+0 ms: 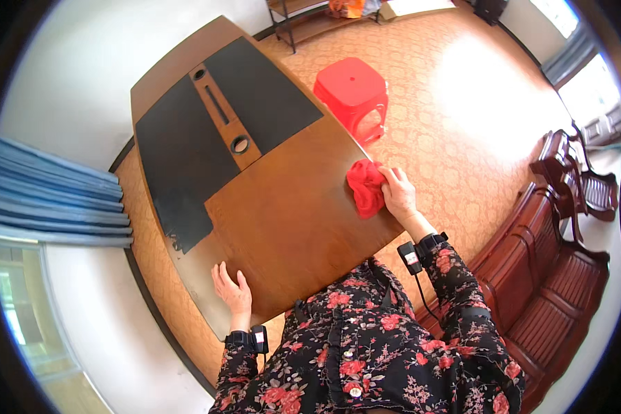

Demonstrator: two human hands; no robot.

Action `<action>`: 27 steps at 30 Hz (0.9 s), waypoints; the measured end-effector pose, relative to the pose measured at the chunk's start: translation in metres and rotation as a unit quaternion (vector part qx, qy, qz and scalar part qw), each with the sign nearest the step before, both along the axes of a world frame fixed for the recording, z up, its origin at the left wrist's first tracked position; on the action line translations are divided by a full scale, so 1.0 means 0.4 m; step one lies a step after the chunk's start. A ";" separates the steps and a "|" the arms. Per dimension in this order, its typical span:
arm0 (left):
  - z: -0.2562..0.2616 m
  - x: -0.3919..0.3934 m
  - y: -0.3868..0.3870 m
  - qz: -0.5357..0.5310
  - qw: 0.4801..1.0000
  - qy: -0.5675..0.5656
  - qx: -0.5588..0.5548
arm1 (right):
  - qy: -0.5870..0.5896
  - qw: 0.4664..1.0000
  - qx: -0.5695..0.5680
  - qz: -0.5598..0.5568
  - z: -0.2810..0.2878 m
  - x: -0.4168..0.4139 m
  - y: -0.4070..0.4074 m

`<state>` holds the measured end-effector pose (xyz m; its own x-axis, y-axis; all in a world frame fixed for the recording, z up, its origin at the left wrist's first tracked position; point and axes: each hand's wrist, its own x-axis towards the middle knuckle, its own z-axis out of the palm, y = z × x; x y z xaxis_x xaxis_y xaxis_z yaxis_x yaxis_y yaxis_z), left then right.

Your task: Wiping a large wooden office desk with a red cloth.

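Note:
A large wooden table (pixel 284 222) with a brown top and black inset panels (pixel 263 88) lies before me. My right hand (pixel 399 195) grips a crumpled red cloth (pixel 365 188), which rests on the tabletop close to its right edge. Nothing is held in my left hand (pixel 232 290), whose fingers are apart; it lies at the near left part of the table. A brown strip with two round holes and a slot (pixel 219 106) runs between the black panels. The black surface is ragged at its near left corner.
Beyond the table's right edge stands a red plastic stool (pixel 352 88). A dark red wooden bench (pixel 543 300) is at the right, with more wooden chairs behind it. A shelf rack (pixel 310 31) stands at the top, and a blue curtain (pixel 56 191) hangs at the left.

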<state>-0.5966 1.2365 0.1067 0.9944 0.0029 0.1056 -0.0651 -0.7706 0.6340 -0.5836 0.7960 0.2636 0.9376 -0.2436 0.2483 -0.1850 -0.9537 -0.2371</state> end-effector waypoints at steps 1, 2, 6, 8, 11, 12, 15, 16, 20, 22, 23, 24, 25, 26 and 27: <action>-0.009 -0.023 0.021 0.035 0.999 0.012 0.020 | -0.005 0.999 0.045 0.025 0.008 0.025 0.024; -0.022 -0.047 0.034 0.031 0.997 -0.004 0.064 | 0.001 0.998 0.051 0.034 -0.002 0.058 0.044; 0.015 -0.020 0.002 0.035 0.996 -0.002 0.086 | 0.001 0.997 -0.024 0.076 -0.069 0.192 0.090; 0.022 -0.019 0.008 0.044 0.995 0.005 0.088 | -0.012 0.996 -0.061 0.063 -0.117 0.250 0.143; 0.028 -0.033 0.024 0.053 0.994 0.013 0.093 | -0.024 0.993 -0.051 0.099 -0.175 0.347 0.240; 0.034 -0.034 0.022 0.051 0.994 0.016 0.097 | -0.034 0.992 -0.055 0.112 -0.191 0.385 0.280; 0.035 -0.029 0.018 0.056 0.991 0.033 0.114 | -0.037 0.983 -0.034 0.177 -0.231 0.457 0.436; 0.034 -0.029 0.017 0.054 0.991 0.041 0.119 | -0.023 0.974 -0.018 0.224 -0.243 0.463 0.498; 0.024 -0.035 0.013 0.055 0.990 0.044 0.124 | 0.109 0.902 -0.022 0.417 -0.278 0.386 0.676; 0.022 -0.036 0.014 0.061 0.989 0.040 0.126 | 0.093 0.857 0.006 0.507 -0.282 0.342 0.671; 0.023 -0.044 0.018 0.064 0.989 0.045 0.126 | 0.078 0.837 0.013 0.542 -0.270 0.327 0.643; 0.028 -0.043 0.017 0.062 0.989 0.047 0.122 | 0.075 0.841 -0.005 0.535 -0.253 0.331 0.602; 0.037 -0.042 0.012 0.064 0.989 0.049 0.121 | 0.071 0.845 -0.022 0.530 -0.233 0.344 0.552; 0.049 -0.045 0.014 0.064 0.990 0.050 0.118 | 0.071 0.864 -0.032 0.497 -0.208 0.356 0.515; 0.057 -0.046 0.012 0.063 0.990 0.049 0.113 | 0.069 0.883 -0.045 0.463 -0.186 0.375 0.469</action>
